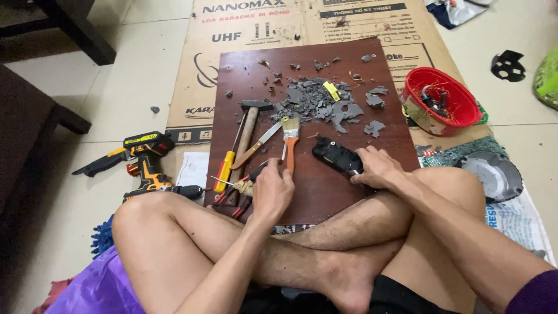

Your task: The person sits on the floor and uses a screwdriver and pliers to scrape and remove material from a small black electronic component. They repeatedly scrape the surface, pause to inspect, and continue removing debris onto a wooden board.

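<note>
Wooden board (325, 192) near edge, hands (left (272, 189), right (378, 168)) gripping device (337, 156)

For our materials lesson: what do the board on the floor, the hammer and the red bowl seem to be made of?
Board: probably wood or laminate, a dark reddish-brown, faintly glossy surface with a soft sheen.
Hammer: pale wooden handle with visible grain colour, and a dark, dull head, likely metal.
Red bowl: looks like plastic, with a thin, even, bright red wall and a smooth rim; worn and dirty outside.

Soft, even indoor light, with only faint shadows on the pale floor (116, 87). Wide-angle bending stretches the edges. Focus stays sharp throughout.
</note>
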